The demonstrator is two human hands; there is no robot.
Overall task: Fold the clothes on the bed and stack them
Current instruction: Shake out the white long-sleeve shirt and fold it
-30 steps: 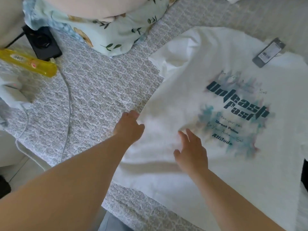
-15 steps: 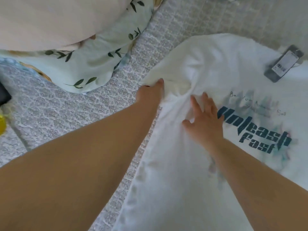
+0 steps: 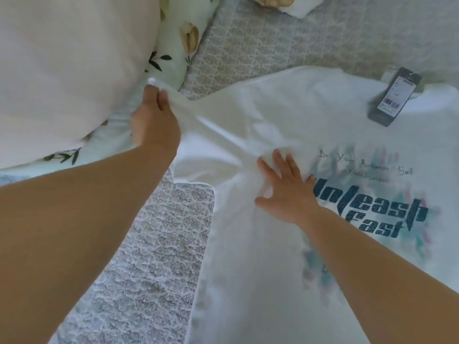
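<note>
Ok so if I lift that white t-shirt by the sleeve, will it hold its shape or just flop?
Probably flop: the t-shirt already creases and stretches where the left hand pinches its sleeve. It looks thin and light, so it should lift easily. The tag near the collar may dangle. The right hand lying flat on it likely stops sliding.
</note>
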